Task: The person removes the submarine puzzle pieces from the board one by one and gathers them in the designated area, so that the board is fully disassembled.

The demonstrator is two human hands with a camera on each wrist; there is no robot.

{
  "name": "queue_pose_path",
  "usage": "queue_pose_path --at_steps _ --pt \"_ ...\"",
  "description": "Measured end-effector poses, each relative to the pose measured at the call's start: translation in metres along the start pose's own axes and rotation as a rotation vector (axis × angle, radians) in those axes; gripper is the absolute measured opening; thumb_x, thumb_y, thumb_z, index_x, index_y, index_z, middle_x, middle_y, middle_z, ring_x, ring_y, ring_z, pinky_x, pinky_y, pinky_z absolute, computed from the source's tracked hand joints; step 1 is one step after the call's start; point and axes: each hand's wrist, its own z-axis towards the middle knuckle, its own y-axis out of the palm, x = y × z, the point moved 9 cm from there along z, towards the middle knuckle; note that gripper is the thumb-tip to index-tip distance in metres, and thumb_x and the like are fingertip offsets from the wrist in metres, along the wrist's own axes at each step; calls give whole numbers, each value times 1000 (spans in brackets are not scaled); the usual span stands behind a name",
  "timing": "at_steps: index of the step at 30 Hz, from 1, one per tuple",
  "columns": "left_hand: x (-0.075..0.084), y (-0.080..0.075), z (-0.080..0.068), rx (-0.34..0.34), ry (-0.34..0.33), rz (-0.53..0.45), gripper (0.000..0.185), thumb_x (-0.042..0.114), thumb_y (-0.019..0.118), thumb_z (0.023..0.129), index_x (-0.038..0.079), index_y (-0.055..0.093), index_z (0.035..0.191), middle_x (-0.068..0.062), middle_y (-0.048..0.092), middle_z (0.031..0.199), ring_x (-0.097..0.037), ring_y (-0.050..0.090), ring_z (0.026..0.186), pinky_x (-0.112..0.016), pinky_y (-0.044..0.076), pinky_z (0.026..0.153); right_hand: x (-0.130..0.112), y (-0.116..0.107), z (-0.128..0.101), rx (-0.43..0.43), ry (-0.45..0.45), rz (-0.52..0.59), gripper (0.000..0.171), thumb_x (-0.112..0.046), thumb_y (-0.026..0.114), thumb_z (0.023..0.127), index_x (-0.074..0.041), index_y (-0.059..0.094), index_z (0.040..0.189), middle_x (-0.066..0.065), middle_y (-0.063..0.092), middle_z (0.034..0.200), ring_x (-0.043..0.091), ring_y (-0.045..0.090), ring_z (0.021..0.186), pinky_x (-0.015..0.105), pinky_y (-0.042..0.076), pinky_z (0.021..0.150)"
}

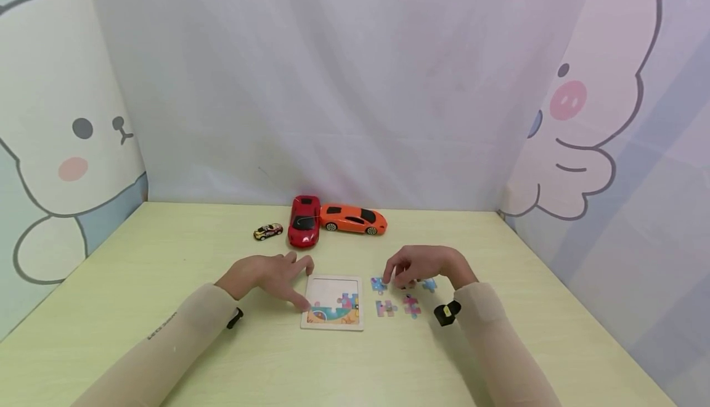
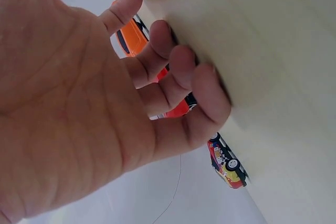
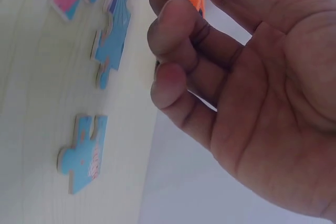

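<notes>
A square jigsaw tray (image 1: 333,327) lies in the middle of the table, its lower and right parts filled with colourful pieces. My left hand (image 1: 273,276) spans the tray's left side, thumb at the lower left edge and index finger near the top left corner. In the left wrist view its fingers (image 2: 160,40) are loosely bent, with nothing in the palm. My right hand (image 1: 424,263) hovers over loose pieces, a fingertip right at a blue piece (image 1: 379,284). Beneath its bent fingers (image 3: 170,85) lie another blue piece (image 3: 113,38) and a light blue piece (image 3: 84,156).
Two pink-toned pieces, one (image 1: 385,308) nearer the tray and one (image 1: 411,306) farther right, lie below the right hand. Behind the tray stand a red toy car (image 1: 304,222), an orange toy car (image 1: 353,219) and a small patterned car (image 1: 269,231). Curtains enclose the table.
</notes>
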Motion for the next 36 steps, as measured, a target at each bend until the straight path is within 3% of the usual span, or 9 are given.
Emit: queue_pose_path --at_steps 5,10,16,23,29,36 --pt "0 0 1 -8 2 6 65 62 74 79 26 43 123 -6 47 107 -24 52 98 -48 46 84 -11 1 3 28 -24 -52 18 -6 59 98 -11 71 110 6 63 80 31 57 70 37 48 68" --pt "0 0 1 -3 6 7 65 61 75 79 26 43 124 -6 48 107 -24 52 98 -48 46 83 -19 1 9 67 -40 -97 18 -10 58 99 -14 70 111 2 64 81 22 57 69 32 49 67" --pt "0 1 1 -5 16 10 62 60 75 79 25 43 120 -5 47 104 -23 52 96 -46 46 81 -30 4 15 107 -56 -116 16 -14 58 101 -13 68 113 5 68 86 23 60 69 32 50 67" --pt "1 1 1 -10 21 19 63 61 74 80 23 43 121 -5 47 106 -24 51 98 -46 45 82 -40 14 23 117 -43 -134 18 -15 59 100 -14 65 117 4 66 80 15 56 65 29 47 66" --pt "2 0 -1 3 26 25 70 61 74 80 27 40 131 -8 48 117 -28 53 106 -54 46 90 -49 27 31 94 -13 -134 19 -18 62 99 -17 63 118 -3 60 77 11 54 65 27 46 67" --pt "3 0 -2 -11 23 42 68 62 73 81 31 40 131 -8 47 117 -28 52 106 -53 47 88 -57 41 34 24 2 -99 22 -18 68 96 -18 60 117 -1 58 78 12 55 66 26 45 67"
